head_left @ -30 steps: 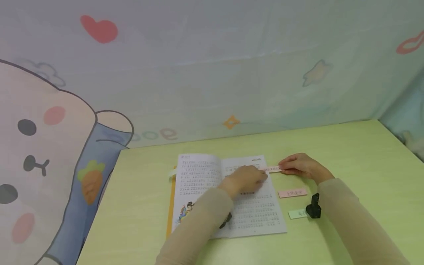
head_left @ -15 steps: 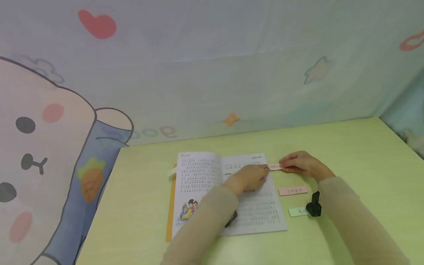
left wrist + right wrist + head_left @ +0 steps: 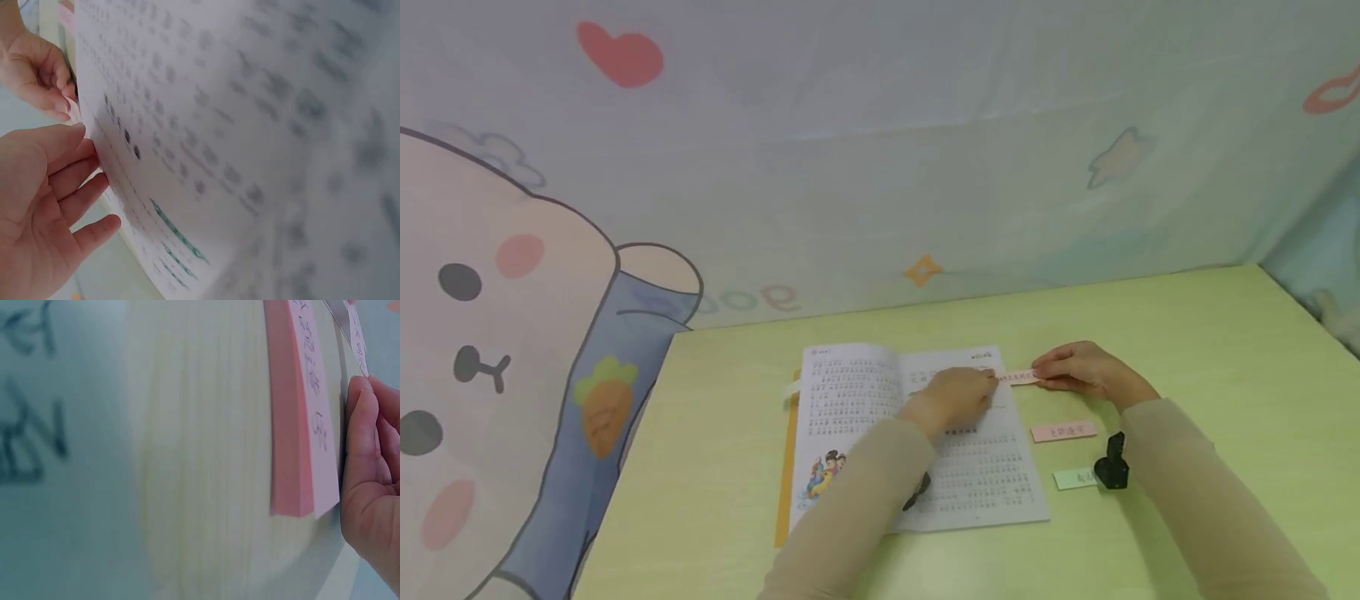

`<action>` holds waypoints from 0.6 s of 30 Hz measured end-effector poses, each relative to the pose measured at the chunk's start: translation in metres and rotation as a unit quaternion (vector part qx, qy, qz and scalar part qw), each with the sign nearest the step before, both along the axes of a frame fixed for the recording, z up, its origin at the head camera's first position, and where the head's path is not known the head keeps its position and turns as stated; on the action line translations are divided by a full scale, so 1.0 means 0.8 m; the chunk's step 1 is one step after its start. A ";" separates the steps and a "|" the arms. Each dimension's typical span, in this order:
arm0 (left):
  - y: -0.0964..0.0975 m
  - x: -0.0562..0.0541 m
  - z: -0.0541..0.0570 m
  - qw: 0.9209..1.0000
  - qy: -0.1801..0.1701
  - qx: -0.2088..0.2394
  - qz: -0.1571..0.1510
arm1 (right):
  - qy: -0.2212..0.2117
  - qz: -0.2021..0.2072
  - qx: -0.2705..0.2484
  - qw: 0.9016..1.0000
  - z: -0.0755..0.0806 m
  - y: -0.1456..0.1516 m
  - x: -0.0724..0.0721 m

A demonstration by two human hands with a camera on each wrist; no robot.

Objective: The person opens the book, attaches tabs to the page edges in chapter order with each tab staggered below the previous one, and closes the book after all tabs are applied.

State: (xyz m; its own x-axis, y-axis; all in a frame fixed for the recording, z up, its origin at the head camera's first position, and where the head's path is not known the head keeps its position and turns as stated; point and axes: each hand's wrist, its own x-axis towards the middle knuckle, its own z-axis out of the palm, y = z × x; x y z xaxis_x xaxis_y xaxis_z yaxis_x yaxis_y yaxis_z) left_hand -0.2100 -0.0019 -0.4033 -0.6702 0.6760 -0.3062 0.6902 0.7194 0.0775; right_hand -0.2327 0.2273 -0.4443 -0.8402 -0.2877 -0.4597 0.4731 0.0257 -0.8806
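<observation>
A pink sticky note [image 3: 1017, 378] with handwriting juts out past the right edge of an open book [image 3: 992, 479]. Thumb and fingers of my right hand [image 3: 1082, 372] pinch its outer end; the right wrist view shows the same hand [image 3: 369, 487] with the note strip [image 3: 358, 344] leading away from its fingertips. My left hand [image 3: 957, 397] lies over the upper right page, fingertips at the note's inner part. In the left wrist view, the fingers of the left hand [image 3: 44, 194] are loosely extended against the page [image 3: 144, 206], holding nothing between them.
A pink sticky note pad [image 3: 1063, 431] lies right of the book, and a pale green pad [image 3: 1072, 479] sits nearer, partly hidden by a black wrist camera [image 3: 1112, 468]. A pale tab [image 3: 792, 389] and orange cover edge [image 3: 786, 492] show at the book's left.
My left fingertips moved right along the note towards the page edge, then slightly back left. My right hand kept its pinch on the note's end, almost still.
</observation>
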 end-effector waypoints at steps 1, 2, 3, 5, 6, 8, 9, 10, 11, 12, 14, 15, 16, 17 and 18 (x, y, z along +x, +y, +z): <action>-0.003 0.000 -0.001 1.000 0.000 0.000 0.000 | 0.001 -0.001 0.000 1.000 -0.002 -0.001 0.001; -0.006 0.001 -0.002 1.000 0.000 -0.001 -0.002 | 0.002 0.000 0.001 1.000 -0.004 -0.002 0.001; -0.009 0.001 -0.003 1.000 0.001 -0.002 -0.005 | 0.003 0.000 0.001 1.000 -0.006 -0.004 0.002; -0.009 0.002 -0.003 1.000 -0.002 -0.002 -0.007 | 0.003 0.003 0.003 1.000 -0.005 -0.004 0.002; -0.010 0.002 -0.002 1.000 -0.005 -0.003 -0.006 | 0.002 0.006 0.004 1.000 -0.006 -0.004 0.002; -0.011 0.003 -0.002 1.000 -0.008 -0.007 -0.006 | 0.001 0.008 0.005 1.000 -0.006 -0.005 0.003; -0.011 0.004 -0.002 1.000 -0.008 -0.009 -0.007 | 0.001 0.009 0.006 1.000 -0.007 -0.006 0.003; -0.011 0.005 -0.002 1.000 -0.008 -0.009 -0.010 | 0.001 0.009 0.006 1.000 -0.007 -0.005 0.003; -0.012 0.006 -0.002 1.000 -0.008 -0.008 -0.013 | 0.002 0.007 0.006 1.000 -0.007 -0.004 0.003; -0.012 0.006 -0.001 1.000 -0.008 -0.006 -0.015 | 0.003 0.005 0.005 1.000 -0.007 -0.003 0.003; -0.011 0.006 0.000 1.000 -0.002 -0.004 -0.020 | 0.006 0.000 0.004 1.000 -0.006 -0.001 0.002; -0.011 0.007 0.001 1.000 0.000 -0.003 -0.020 | 0.007 0.000 0.003 1.000 -0.005 0.000 0.001; -0.011 0.007 0.001 1.000 0.001 -0.003 -0.018 | 0.008 0.000 0.000 1.000 -0.005 0.000 0.000; -0.011 0.007 0.001 1.000 0.002 -0.005 -0.013 | 0.007 0.001 -0.002 1.000 -0.006 -0.001 0.000; -0.010 0.007 0.000 1.000 0.005 -0.008 -0.009 | 0.007 0.004 -0.003 1.000 -0.007 -0.001 -0.001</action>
State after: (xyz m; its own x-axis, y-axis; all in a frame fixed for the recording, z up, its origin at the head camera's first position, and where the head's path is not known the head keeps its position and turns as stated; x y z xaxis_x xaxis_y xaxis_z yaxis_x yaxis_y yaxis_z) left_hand -0.2040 -0.0102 -0.4030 -0.6603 0.6835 -0.3113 0.7044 0.7073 0.0587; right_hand -0.2333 0.2262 -0.4499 -0.8444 -0.2970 -0.4458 0.4601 0.0239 -0.8875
